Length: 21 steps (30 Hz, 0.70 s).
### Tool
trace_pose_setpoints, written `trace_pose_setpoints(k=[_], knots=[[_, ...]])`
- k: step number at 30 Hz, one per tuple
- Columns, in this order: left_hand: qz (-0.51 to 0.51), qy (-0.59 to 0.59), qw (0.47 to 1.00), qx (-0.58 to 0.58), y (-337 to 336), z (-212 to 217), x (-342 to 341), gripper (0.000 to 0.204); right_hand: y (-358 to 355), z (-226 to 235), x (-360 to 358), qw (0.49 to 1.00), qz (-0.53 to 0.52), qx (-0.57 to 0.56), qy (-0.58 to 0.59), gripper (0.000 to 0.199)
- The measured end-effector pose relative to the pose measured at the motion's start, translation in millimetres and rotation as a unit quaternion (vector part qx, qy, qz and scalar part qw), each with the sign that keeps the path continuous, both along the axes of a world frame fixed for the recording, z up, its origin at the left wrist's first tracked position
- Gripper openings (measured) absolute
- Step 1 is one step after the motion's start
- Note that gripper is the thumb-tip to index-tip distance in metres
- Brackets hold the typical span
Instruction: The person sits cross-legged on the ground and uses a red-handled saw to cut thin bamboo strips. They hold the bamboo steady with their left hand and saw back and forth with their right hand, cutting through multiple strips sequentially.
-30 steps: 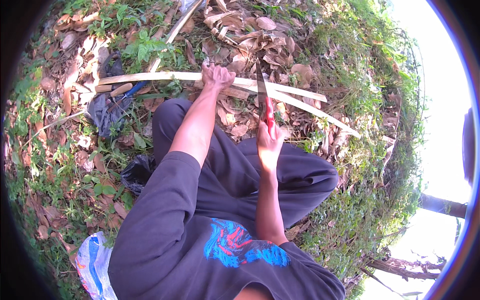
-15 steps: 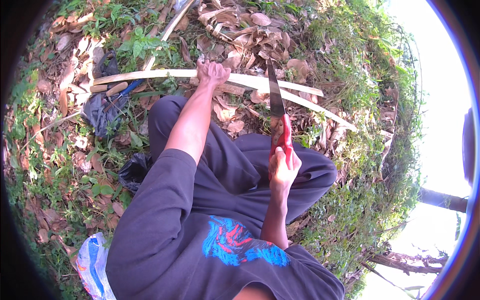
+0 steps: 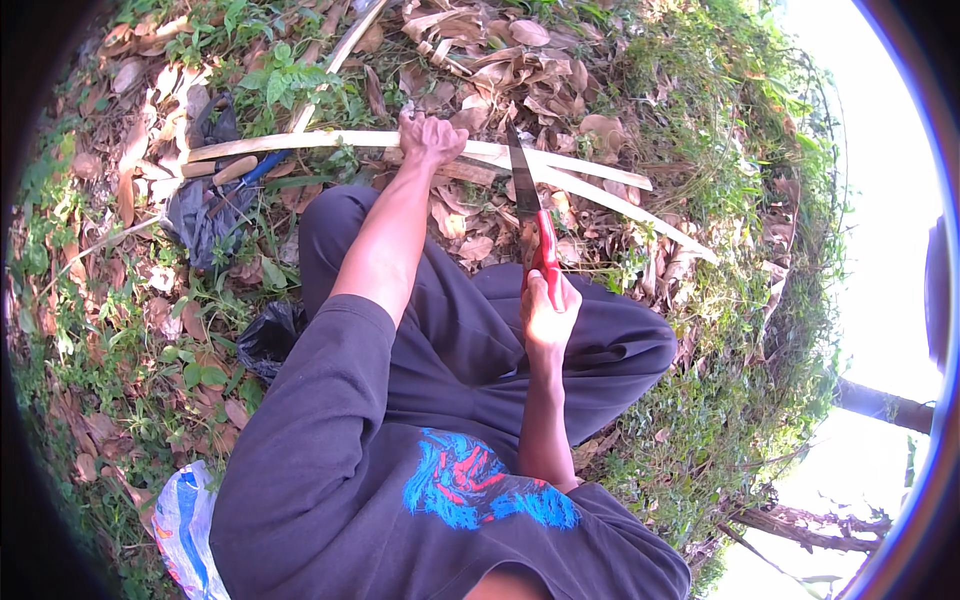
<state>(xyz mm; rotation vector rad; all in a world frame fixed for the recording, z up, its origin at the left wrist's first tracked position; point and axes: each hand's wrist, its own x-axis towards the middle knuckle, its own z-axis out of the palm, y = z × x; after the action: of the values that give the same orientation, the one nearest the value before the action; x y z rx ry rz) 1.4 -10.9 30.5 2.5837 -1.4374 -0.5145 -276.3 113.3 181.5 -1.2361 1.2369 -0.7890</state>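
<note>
Two long pale wooden strips cross ahead of my knees; one strip (image 3: 300,143) runs out to the left, the other strip (image 3: 640,212) angles down to the right. My left hand (image 3: 432,138) is closed around them near where they overlap. In my right hand (image 3: 550,308) is the red handle of a handsaw (image 3: 522,178). The dark blade points away from me and lies across the strips, just right of my left hand. Whether its teeth have cut into the wood is too small to tell.
Tools with wooden handles (image 3: 236,170) and a blue-handled tool (image 3: 264,165) lie on a black plastic bag (image 3: 195,225) at the left. Another pale strip (image 3: 350,40) leans away at the top. Dry leaves (image 3: 530,75) and grass surround my crossed legs. A printed plastic bag (image 3: 187,530) lies lower left.
My right hand and the saw have moved left along the strips, closer to my left hand. My left hand keeps its grip on the strips, nearly still.
</note>
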Motion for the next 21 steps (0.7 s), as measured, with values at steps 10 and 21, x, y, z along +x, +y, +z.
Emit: trace_pose_setpoints(k=[10,21], knots=[[0.0,0.001,1.0,0.002,-0.4,-7.8,3.9,0.047,-3.6,-7.0,-3.0,0.998,0.027,-0.049,0.036,0.022],[-0.006,0.006,1.0,0.003,-0.2,7.0,7.9,0.049,-4.1,-12.2,16.0,0.999,-0.007,-0.029,0.014,0.028]])
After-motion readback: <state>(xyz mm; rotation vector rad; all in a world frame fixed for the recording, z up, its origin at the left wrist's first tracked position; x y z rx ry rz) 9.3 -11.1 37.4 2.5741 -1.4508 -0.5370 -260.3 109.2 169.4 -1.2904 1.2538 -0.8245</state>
